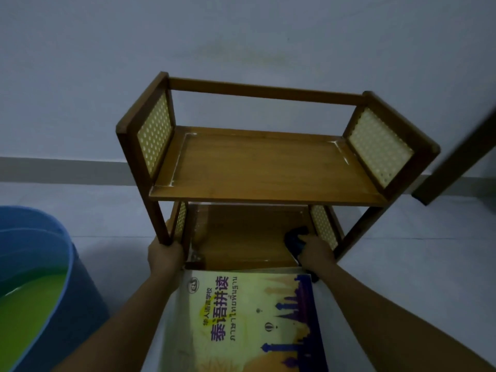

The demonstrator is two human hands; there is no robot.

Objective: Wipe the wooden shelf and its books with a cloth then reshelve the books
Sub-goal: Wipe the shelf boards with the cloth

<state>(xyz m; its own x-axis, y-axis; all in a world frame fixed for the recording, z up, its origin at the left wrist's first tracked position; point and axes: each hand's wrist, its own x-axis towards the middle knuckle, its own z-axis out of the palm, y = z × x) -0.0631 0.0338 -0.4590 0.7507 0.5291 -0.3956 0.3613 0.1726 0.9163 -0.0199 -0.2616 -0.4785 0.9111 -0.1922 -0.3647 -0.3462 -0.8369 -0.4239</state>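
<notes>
A small two-tier wooden shelf (263, 162) with pale cane side panels stands on the floor against the wall; both tiers hold no books. My left hand (165, 255) grips the shelf's front left leg near its foot. My right hand (315, 253) presses a dark blue cloth (294, 238) onto the right part of the lower board. A yellow and purple book (249, 318) lies flat on the floor between my forearms, just in front of the shelf.
A blue bucket (67, 264) holding greenish liquid stands at the lower left. A dark wooden leg or beam (456, 162) slants down at the right edge. A grey skirting strip runs along the wall behind the shelf.
</notes>
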